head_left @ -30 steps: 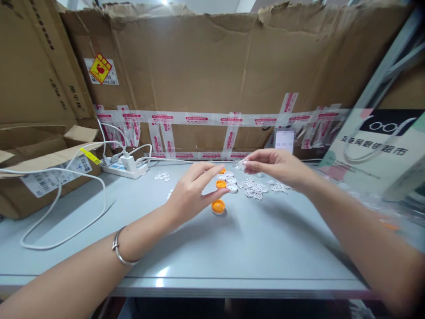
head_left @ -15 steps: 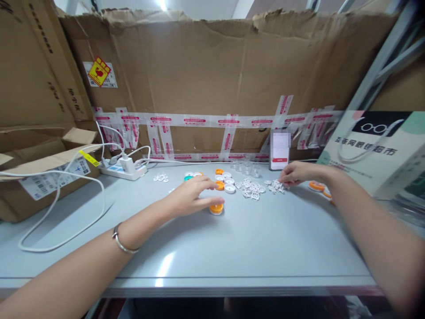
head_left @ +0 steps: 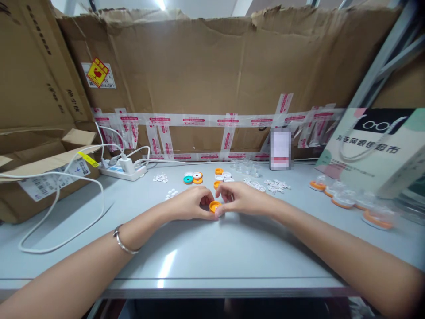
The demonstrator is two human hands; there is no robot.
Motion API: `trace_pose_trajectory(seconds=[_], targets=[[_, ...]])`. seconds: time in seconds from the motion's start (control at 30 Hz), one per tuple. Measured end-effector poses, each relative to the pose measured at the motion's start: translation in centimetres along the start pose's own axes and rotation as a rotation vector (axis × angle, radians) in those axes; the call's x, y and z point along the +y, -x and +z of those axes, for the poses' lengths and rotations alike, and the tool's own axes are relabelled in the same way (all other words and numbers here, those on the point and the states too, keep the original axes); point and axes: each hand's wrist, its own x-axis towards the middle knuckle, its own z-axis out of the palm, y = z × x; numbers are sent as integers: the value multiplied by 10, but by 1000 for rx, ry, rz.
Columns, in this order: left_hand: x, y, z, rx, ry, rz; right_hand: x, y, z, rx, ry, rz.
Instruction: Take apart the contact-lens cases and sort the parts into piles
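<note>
Two bare hands meet over a small orange cap (head_left: 215, 206) at the middle of a pale, glossy surface (head_left: 265, 252), the piece at or just above it. The fingers of the left hand (head_left: 191, 203) close around the cap's left side; those of the right hand (head_left: 244, 198) bend in at the opposite edge, whether pinching anything small one cannot tell. Apparently plastic, the cap looks light, stiff and rather smooth, unlikely to break but apt to skid, and best held by its raised rim from both sides. Beyond lie white cut-out pieces (head_left: 277, 186) and clear covers (head_left: 247, 167), near an upright phone (head_left: 280, 150). A tall cardboard wall (head_left: 186, 66) banded with printed tape backs the scene, a power strip (head_left: 133, 174) at left, a paper bag (head_left: 358, 173) leaning at right.
</note>
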Motion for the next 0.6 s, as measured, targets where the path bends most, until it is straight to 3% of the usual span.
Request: trace_pose_trajectory(seconds=[0.13, 0.43, 0.5, 0.6], targets=[[-2, -2, 4, 11, 12, 9, 4, 0, 13, -69, -56, -14], [-3, -2, 9, 40, 2, 81, 6, 2, 2, -103, -174, -60], [-2, -1, 8, 30, 25, 82, 5, 2, -4, -62, -192, -40], [-2, 1, 5, 21, 41, 73, 12, 0, -16, 142, -224, 40]])
